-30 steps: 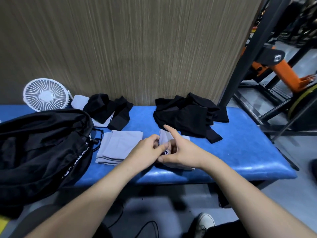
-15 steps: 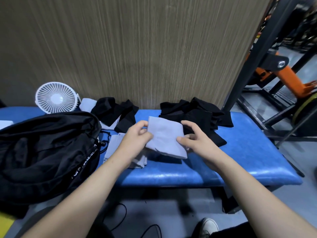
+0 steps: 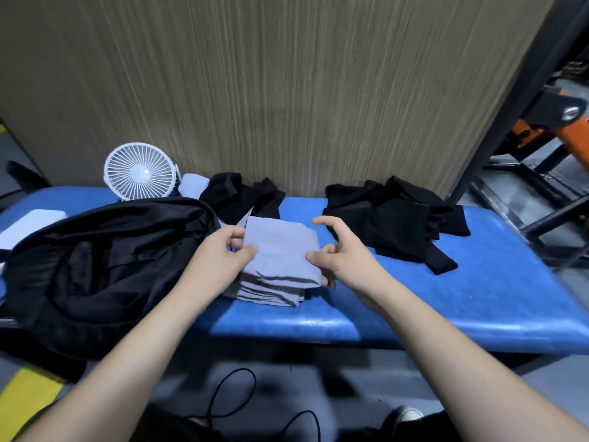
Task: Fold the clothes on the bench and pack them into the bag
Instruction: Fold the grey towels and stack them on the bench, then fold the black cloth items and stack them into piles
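Currently, two flat folded pale grey garments are the only finished folds in view. The upper folded grey garment (image 3: 280,250) sits on top of the lower folded grey garment (image 3: 267,293), which lies on the padded blue vinyl surface (image 3: 446,301), just beside the black fabric backpack (image 3: 95,269).

The left hand (image 3: 223,260) pinches the left edge of the upper garment between thumb and fingers. The right hand (image 3: 347,253) touches its right edge with the thumb; the other fingers are spread and loosely curled above the cloth, holding nothing.

Remaining work, judged from the layout:
- A crumpled black garment pile (image 3: 395,224) lies unfolded to the right, well apart from the backpack.
- A second crumpled black garment (image 3: 242,196) lies against the wood-grain wall panel (image 3: 287,90), beside a small white desk fan (image 3: 139,170).
- No garment is visibly inside the backpack; its interior cannot be assessed.

Folding appears roughly half complete; packing appears not yet started.
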